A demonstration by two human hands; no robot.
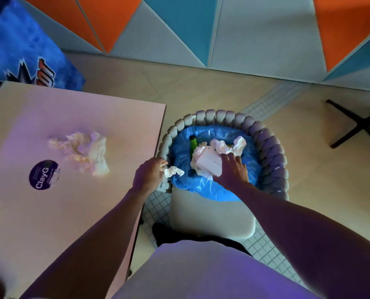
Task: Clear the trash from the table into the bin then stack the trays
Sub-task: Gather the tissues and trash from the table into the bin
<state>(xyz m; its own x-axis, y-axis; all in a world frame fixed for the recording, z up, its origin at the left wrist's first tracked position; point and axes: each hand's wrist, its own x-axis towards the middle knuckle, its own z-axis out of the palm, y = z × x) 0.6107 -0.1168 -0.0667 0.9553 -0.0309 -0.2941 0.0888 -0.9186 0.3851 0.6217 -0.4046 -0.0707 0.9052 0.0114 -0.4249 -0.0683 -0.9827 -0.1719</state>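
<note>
left hand (pixel 150 174): at the worktop's right edge, fingers curled, pinching a small crumpled tissue (pixel 173 171) just beside the bin rim
right hand (pixel 233 169): inside the bin, fingers spread and relaxed, on a white box (pixel 208 164)
bin (pixel 201 189): blue liner, grey padded rim, just right of the worktop
bin contents: white box, crumpled napkins (pixel 227 145), green bottle (pixel 193 143) at the left side
worktop (pixel 50 212): pale, holds a tissue pile (pixel 82 151) near the middle
sticker (pixel 44 174): round, purple, "ClayG", just below-left of the tissue pile
</note>
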